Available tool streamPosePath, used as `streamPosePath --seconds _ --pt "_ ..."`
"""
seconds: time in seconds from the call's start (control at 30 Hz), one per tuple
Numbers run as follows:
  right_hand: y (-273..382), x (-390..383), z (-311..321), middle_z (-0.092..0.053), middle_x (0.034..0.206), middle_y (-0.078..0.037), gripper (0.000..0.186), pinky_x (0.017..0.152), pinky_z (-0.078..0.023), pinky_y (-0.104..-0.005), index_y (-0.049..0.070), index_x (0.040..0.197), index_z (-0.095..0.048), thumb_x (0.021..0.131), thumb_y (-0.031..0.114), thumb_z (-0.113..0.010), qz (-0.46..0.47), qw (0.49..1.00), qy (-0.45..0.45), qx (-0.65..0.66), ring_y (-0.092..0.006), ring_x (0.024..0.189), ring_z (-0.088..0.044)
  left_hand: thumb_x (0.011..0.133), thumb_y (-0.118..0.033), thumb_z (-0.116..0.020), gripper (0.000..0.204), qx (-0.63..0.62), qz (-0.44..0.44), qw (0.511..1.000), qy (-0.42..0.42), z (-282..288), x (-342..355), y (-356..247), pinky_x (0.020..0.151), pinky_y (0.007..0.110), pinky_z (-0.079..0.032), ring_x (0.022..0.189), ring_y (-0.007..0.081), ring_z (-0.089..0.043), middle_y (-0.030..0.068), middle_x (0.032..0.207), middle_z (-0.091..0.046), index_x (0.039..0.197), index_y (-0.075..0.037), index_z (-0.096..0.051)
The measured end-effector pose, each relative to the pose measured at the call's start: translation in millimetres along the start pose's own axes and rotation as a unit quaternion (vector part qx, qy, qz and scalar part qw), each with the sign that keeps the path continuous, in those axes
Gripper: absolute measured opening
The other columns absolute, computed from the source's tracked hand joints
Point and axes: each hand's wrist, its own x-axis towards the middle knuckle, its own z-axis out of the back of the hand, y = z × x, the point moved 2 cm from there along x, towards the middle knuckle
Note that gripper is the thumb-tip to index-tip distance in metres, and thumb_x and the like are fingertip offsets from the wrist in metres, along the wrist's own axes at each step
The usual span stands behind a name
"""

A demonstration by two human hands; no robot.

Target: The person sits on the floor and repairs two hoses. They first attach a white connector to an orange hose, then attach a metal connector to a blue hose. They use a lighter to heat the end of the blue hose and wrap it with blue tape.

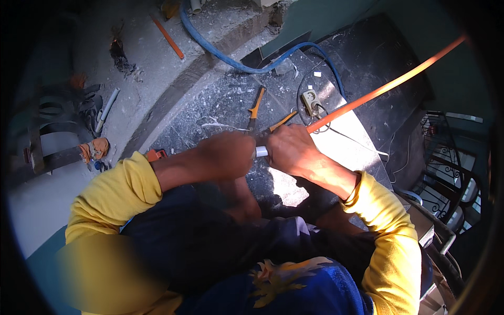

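Both the left hand and the right hand are bare and closed in fists, near to each other, around a smooth white tube, which shows only in the small gap between them. The fingers of each hand are curled and pressed together; where exactly the tips rest, I cannot tell. One long, bright orange, narrow rod reaches from the right hand toward the upper right, but I cannot tell if this fist also grips it. Loose yellow cloth sleeves cover both arms above the wrists. Beyond the hands, on the dark, white-speckled floor, lie a tool with an orange-and-black handle and a beige plastic socket block. Behind these, a thick blue hose curves over the rough grey concrete ledge
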Motion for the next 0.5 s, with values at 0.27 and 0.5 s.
streamPosePath --seconds 0.27,0.5 --pt "-34 12 -14 -0.075 0.082 -0.011 0.011 0.085 -0.055 -0.0439 0.009 0.088 -0.076 0.089 0.017 -0.068 0.051 0.998 -0.003 -0.028 -0.0347 0.085 -0.076 0.095 -0.029 -0.07 0.031 -0.359 0.055 0.925 0.113 -30 29 15 0.054 0.03 -0.048 0.062 0.0127 -0.061 0.0055 0.07 -0.062 0.099 0.001 -0.067" --pt "-64 -16 29 -0.059 0.1 -0.009 0.015 0.088 -0.046 -0.0412 0.008 0.104 -0.063 0.091 0.014 -0.064 0.131 0.962 -0.239 0.01 -0.0292 0.1 -0.06 0.114 -0.043 -0.044 0.041 -0.7 0.031 0.685 0.2 8 15 8 0.044 0.019 -0.038 0.052 0.0043 -0.045 -0.0015 0.078 -0.05 0.122 -0.005 -0.056"
